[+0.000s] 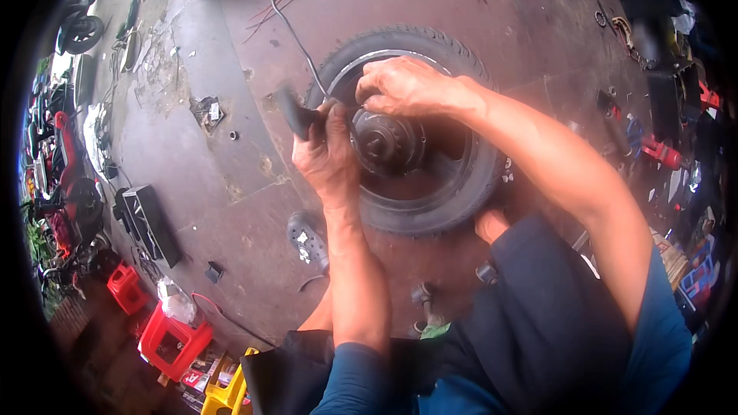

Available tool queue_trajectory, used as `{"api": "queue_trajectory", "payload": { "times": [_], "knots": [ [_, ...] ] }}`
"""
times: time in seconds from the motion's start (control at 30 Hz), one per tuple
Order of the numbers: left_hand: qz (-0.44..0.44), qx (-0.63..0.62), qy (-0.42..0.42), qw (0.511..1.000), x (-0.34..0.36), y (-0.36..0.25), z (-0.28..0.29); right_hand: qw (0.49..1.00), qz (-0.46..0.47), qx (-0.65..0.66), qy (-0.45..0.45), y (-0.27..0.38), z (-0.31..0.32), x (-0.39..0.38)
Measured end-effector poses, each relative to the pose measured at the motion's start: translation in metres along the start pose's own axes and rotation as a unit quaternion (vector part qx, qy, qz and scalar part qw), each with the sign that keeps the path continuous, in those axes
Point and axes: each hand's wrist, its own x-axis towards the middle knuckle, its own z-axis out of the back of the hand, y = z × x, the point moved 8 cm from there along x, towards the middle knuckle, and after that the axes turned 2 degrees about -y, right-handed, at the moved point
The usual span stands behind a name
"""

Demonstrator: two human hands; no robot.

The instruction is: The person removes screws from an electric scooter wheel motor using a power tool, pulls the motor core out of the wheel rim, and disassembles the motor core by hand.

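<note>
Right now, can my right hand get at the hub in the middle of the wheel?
Probably yes: your right hand is over the wheel, close to the hub at its upper edge, and nothing seems to block it. Your left hand, gripping a blurred dark object, sits to the hub's left.

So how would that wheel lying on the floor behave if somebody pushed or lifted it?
The wheel would probably feel heavy, given its thick black tyre and chunky hub. Lying flat, it seems more apt to drag than roll when pushed. Stood upright, its round outline suggests it could roll away easily.
</note>
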Motion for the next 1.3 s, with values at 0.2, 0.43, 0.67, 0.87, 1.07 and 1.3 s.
{"api": "queue_trajectory", "payload": {
  "times": [0.2,0.43,0.67,0.87,1.07,1.3],
  "knots": [
    [0.119,0.019,-0.061,0.991,-0.001,0.007,0.004,0.998,-0.013,-0.029,0.06,0.003,-0.005,0.007],
    [0.084,-0.051,0.003,0.995,0.0,0.005,0.0,0.993,-0.075,0.0,0.094,0.001,-0.005,0.0],
    [0.114,-0.025,-0.029,0.993,-0.002,0.008,0.005,0.989,-0.093,-0.021,0.115,0.003,-0.01,0.004],
    [0.109,-0.084,-0.277,0.951,-0.027,0.017,0.078,0.995,-0.077,-0.004,0.058,-0.009,-0.027,0.007],
    [0.225,-0.037,-0.317,0.921,-0.101,0.054,0.118,0.974,0.074,-0.106,-0.184,0.015,0.019,0.006],
    [0.401,-0.014,-0.232,0.886,-0.157,0.12,0.132,0.825,-0.202,0.098,-0.519,-0.097,0.092,-0.169]
  ]
}}
